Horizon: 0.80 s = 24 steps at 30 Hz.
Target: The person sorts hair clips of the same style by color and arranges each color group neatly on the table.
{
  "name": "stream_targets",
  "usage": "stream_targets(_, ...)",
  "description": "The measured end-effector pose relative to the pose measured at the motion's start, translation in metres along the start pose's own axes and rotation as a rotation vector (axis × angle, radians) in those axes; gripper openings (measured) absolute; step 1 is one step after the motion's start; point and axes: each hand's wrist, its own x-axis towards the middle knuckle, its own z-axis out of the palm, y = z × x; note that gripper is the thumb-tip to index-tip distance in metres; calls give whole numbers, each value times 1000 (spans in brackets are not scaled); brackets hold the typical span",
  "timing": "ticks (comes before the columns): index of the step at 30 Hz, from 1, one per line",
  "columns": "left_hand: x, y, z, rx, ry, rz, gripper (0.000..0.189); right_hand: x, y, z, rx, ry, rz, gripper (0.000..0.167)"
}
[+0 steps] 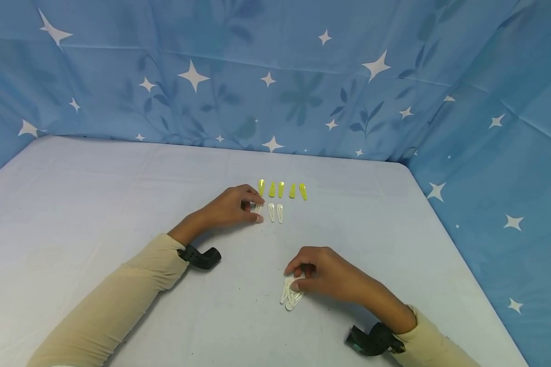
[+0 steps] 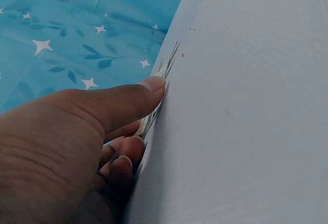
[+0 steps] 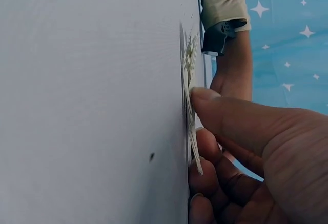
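White snap hair clips lie on the table in a short row, two of them (image 1: 271,212) (image 1: 280,213) side by side. At the row's left end my left hand (image 1: 231,206) pinches another white hair clip (image 1: 258,208) between thumb and fingers, low at the cloth. The left wrist view shows the thumb (image 2: 154,83) against clips seen edge-on. Nearer to me, my right hand (image 1: 332,272) grips a hair clip (image 3: 196,152) at a small loose pile of white hair clips (image 1: 289,305). Its thumb presses on the pile, and its fingers partly hide the clips.
Beyond the white row stands a row of several yellow hair clips (image 1: 281,189). A white cloth covers the table (image 1: 119,193). Blue curtain with white stars (image 1: 239,102) borders the table at the back and right. Black wrist cameras (image 1: 204,258) sit on both wrists.
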Motion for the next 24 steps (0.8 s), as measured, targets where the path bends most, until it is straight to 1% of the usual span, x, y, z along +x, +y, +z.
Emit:
stream_targets(6, 0, 0, 0, -5, 0, -2, 41, 0, -1, 1, -28, 12, -2, 13)
stream_targets(14, 0, 0, 0, 0, 3, 6, 41, -1, -3, 1, -18, 19, 5, 11)
stream_targets(17, 0, 1, -1, 0, 3, 10, 40, 0, -4, 2, -41, 19, 12, 16)
stream_targets(20, 0, 2, -1, 1, 4, 11, 40, 0, -6, 1, -73, 1, 31, 21)
stream_targets(24, 0, 3, -1, -2, 5, 10, 41, -1, -7, 0, -88, -20, 29, 20)
